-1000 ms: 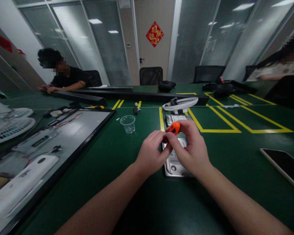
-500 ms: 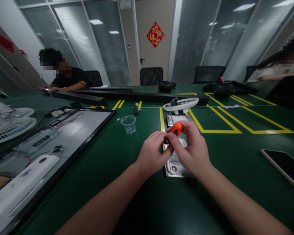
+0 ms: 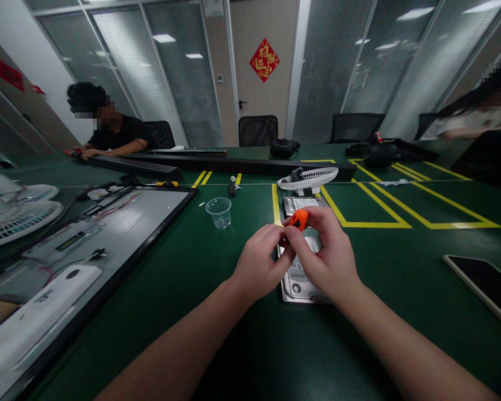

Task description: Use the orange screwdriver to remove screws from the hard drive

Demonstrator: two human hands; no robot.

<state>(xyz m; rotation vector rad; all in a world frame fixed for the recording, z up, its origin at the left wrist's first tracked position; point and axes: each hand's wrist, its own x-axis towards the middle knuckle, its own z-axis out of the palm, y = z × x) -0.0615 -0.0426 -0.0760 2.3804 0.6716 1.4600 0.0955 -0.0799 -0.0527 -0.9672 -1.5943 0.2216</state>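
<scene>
My right hand point(image 3: 328, 250) is closed round an orange-and-black screwdriver point(image 3: 299, 219); only its rounded handle shows. The fingers of my left hand point(image 3: 261, 256) are pinched together against my right fingertips, just below the handle. What the left fingers hold is hidden, though a small dark part shows between the hands. Beneath both hands a silver hard drive point(image 3: 303, 287) lies flat on the green table, partly covered by them. A second hard drive point(image 3: 298, 204) lies just beyond, and a white fan grille point(image 3: 311, 179) stands behind that.
Left of my hands stands a clear plastic cup point(image 3: 219, 213). A large black-framed panel point(image 3: 158, 214) carrying a white casing point(image 3: 45, 306) fills the left side. At right lies a phone point(image 3: 484, 284). A long black bar point(image 3: 242, 165) crosses behind. Two people sit across the table.
The orange handle has tilted and shifted slightly left within my right hand. My left hand stays almost in place. The person at far left has moved their hands slightly.
</scene>
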